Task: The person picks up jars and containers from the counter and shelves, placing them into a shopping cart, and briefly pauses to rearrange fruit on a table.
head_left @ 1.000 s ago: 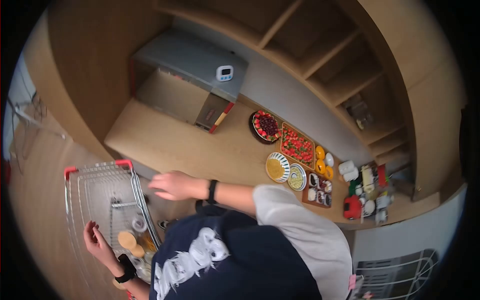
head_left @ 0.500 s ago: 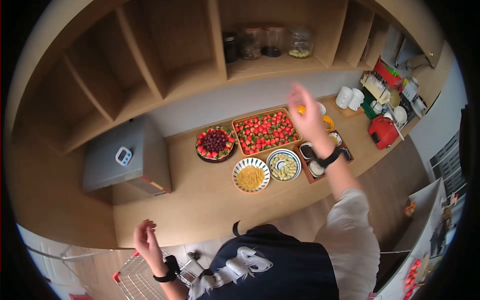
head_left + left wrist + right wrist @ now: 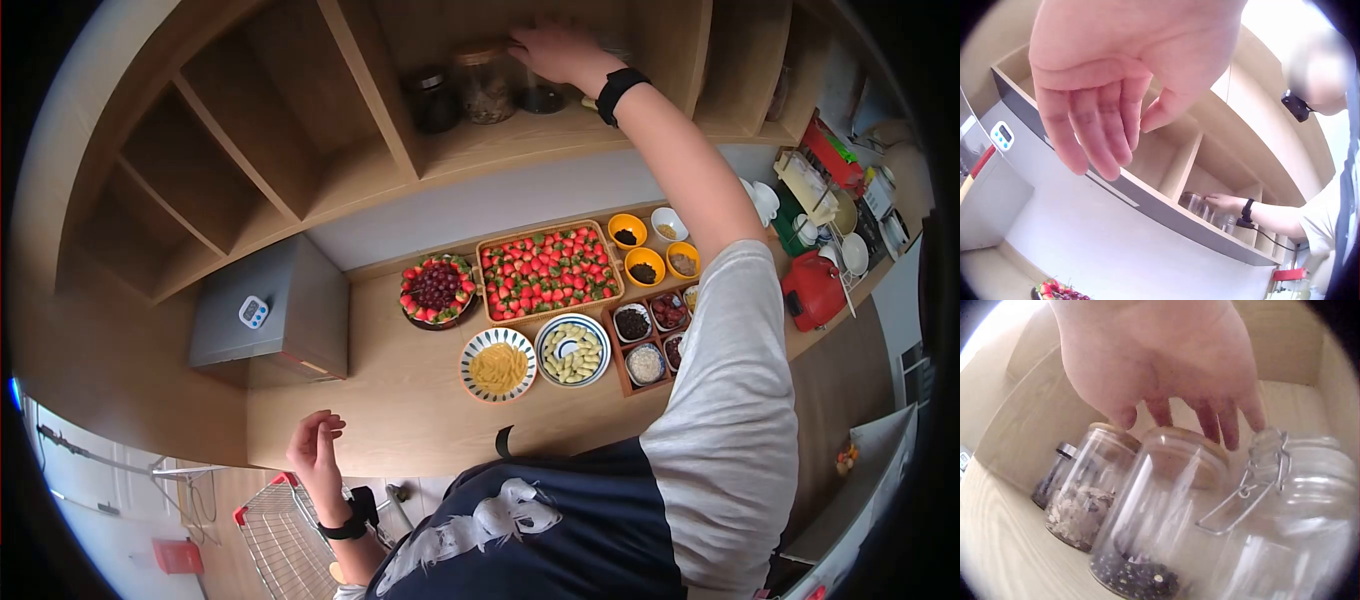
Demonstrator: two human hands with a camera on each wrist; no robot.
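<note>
My right hand (image 3: 560, 52) reaches into an upper shelf compartment, above a glass jar of dark contents (image 3: 541, 99). In the right wrist view that hand (image 3: 1166, 362) has its fingers spread and pointing down over and behind the wooden-lidded jar (image 3: 1160, 506); contact with the lid cannot be told. On one side stand a jar of pale flakes (image 3: 1082, 515) and a small dark jar (image 3: 1054, 478); on the other, a clasp jar (image 3: 1297, 519). Over the counter's near left edge, my left hand (image 3: 318, 460) holds nothing, its fingers loosely bent, as the left wrist view also shows (image 3: 1116, 87).
Below on the counter (image 3: 390, 420) are a strawberry tray (image 3: 550, 272), a fruit plate (image 3: 437, 288), two patterned bowls (image 3: 498, 366), small yellow bowls (image 3: 644, 267) and a divided box (image 3: 640, 345). A grey box (image 3: 270, 310) stands left; a wire cart (image 3: 285, 530) is below.
From over the cart, my right hand has swung across the counter and up into the jar compartment. My left hand has moved from the cart to near the counter edge. The head view has turned toward the shelves.
</note>
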